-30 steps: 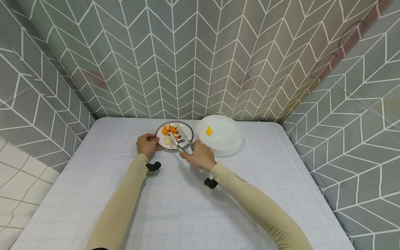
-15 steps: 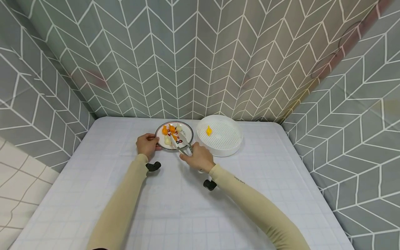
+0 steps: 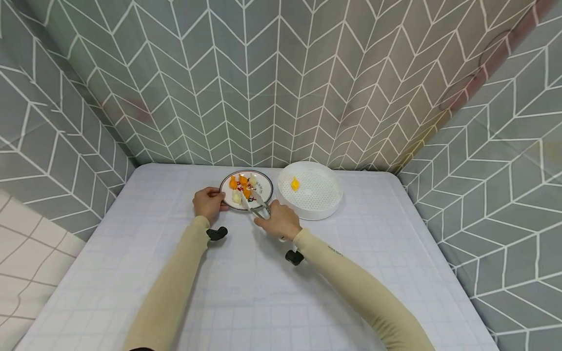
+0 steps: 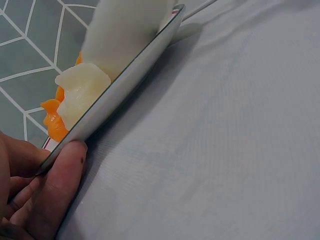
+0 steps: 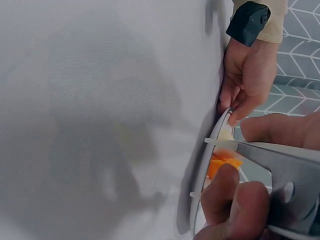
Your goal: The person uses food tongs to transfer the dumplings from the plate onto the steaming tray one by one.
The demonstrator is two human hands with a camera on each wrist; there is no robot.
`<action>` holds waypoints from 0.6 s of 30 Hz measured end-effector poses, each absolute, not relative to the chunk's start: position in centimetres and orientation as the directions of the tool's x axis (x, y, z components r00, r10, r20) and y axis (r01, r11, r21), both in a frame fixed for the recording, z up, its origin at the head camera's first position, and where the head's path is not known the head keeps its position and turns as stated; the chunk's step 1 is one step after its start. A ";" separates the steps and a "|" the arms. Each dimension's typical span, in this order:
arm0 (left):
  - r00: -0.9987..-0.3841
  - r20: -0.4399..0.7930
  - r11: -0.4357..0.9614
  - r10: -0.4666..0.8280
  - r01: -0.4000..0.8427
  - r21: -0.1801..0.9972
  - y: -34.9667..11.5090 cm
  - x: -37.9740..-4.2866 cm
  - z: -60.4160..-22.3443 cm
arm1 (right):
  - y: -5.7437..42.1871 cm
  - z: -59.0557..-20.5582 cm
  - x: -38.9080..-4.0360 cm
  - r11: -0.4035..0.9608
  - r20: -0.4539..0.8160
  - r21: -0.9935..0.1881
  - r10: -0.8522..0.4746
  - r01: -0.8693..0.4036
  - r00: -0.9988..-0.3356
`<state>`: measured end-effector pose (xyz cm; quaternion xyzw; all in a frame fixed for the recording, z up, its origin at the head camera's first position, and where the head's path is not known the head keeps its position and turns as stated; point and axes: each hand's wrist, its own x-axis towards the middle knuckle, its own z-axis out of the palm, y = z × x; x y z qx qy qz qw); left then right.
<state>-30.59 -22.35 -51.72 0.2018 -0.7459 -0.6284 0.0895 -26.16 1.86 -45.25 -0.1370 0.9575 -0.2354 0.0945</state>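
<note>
The fingers and thumb of my left hand (image 3: 208, 204) pinch the left rim of a round white plate (image 3: 264, 178) with a dark edge. On it lie orange dumpling-shaped pieces (image 3: 233, 182) and pale ones (image 3: 237, 197). My right hand (image 3: 281, 222) grips a pair of metal tongs (image 5: 295, 185) with white tips. Those tips are spread low over the plate, one on each side of the front orange piece (image 3: 247, 194). In the left wrist view a broad white tongs tip (image 4: 125, 35) stands behind a pale piece (image 4: 82, 95) and hides part of the plate.
A round white perforated tray (image 3: 316, 197) with a raised wall stands just right of the plate, holding one yellow piece (image 3: 295, 184). A white cloth covers the table (image 3: 254, 292). Patterned curtain (image 3: 263, 97) hangs close behind plate and tray.
The tongs have drawn back slightly toward me, uncovering the pale piece at the back and the front orange piece. My left hand keeps its hold on the plate rim.
</note>
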 end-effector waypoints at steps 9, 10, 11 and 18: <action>-0.900 -0.121 0.133 -0.418 -0.193 0.972 -22.4 -30.6 -51.6 | 1.9 -45.2 -26.5 0.854 -0.142 -0.477 -0.307 -0.207 -0.941; -0.900 -0.119 0.136 -0.418 -0.191 0.972 -22.3 -30.6 -51.5 | 1.9 -45.3 -26.6 0.854 -0.141 -0.477 -0.308 -0.208 -0.941; -0.900 -0.119 0.138 -0.419 -0.192 0.972 -22.3 -30.6 -51.5 | 1.9 -45.3 -26.6 0.855 -0.140 -0.475 -0.308 -0.209 -0.941; -0.905 -0.122 0.125 -0.408 -0.187 0.974 -22.3 -30.5 -51.5 | 1.9 -45.4 -26.8 0.856 -0.152 -0.476 -0.305 -0.201 -0.940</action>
